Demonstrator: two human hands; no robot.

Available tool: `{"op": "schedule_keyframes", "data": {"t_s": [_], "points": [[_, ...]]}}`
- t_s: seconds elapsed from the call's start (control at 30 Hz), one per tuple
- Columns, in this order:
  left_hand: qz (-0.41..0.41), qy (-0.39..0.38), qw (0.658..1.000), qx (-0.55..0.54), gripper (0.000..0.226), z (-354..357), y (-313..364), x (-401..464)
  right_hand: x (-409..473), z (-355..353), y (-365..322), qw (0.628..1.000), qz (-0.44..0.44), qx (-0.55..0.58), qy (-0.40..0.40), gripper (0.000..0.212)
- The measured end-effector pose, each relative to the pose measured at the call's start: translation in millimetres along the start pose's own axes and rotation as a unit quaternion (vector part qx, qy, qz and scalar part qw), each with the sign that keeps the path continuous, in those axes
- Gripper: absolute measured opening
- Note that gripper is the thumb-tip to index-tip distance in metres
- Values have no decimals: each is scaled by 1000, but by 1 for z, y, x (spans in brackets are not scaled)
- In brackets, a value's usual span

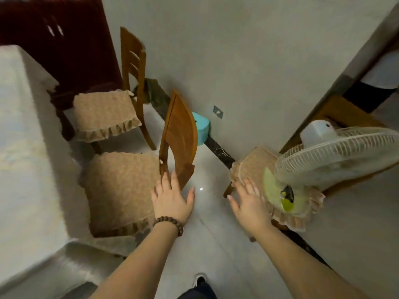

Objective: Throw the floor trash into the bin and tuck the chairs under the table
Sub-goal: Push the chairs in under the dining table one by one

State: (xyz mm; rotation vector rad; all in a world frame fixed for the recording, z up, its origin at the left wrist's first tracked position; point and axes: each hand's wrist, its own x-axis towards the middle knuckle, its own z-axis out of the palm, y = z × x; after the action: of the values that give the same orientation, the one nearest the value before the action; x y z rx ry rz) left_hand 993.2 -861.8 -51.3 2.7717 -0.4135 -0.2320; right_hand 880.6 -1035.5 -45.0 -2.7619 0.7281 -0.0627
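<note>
Two wooden chairs with tan frilled cushions stand beside the cloth-covered table (26, 130). The near chair (121, 186) has its seat partly under the table edge; the far chair (103, 113) stands behind it. My left hand (172, 199), wearing a bead bracelet, reaches with straight fingers to the base of the near chair's wooden backrest (180, 134). My right hand (248, 203) is spread open over the floor, close to a third cushioned seat (252, 167). A teal bin (201, 130) stands against the wall behind the near chair's backrest, partly hidden.
A white standing fan (336, 152) leans over the third seat at the right. A dark red cabinet (54, 39) stands at the back left. The white wall runs along a dark skirting (218, 149). Glossy floor tiles lie between my arms; my shoe (199, 280) shows below.
</note>
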Motion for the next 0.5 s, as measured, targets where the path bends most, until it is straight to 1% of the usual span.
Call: {"op": "schedule_keyframes", "data": {"t_s": [0.1, 0.2, 0.33, 0.43, 0.5], "points": [[-27, 23, 999, -28, 76, -2, 28, 35, 59, -15, 13, 1000, -29, -2, 6, 54], [-43, 58, 997, -38, 76, -1, 44, 52, 107, -14, 20, 998, -61, 2, -5, 51], [-68, 67, 994, -55, 77, 5, 54, 67, 165, -10, 14, 993, -115, -2, -24, 51], [-76, 95, 989, -86, 71, 13, 61, 73, 209, -10, 3, 985, -167, -2, -45, 52], [-113, 126, 979, -114, 61, 19, 67, 78, 237, -11, -4, 975, -213, 11, -55, 52]]}}
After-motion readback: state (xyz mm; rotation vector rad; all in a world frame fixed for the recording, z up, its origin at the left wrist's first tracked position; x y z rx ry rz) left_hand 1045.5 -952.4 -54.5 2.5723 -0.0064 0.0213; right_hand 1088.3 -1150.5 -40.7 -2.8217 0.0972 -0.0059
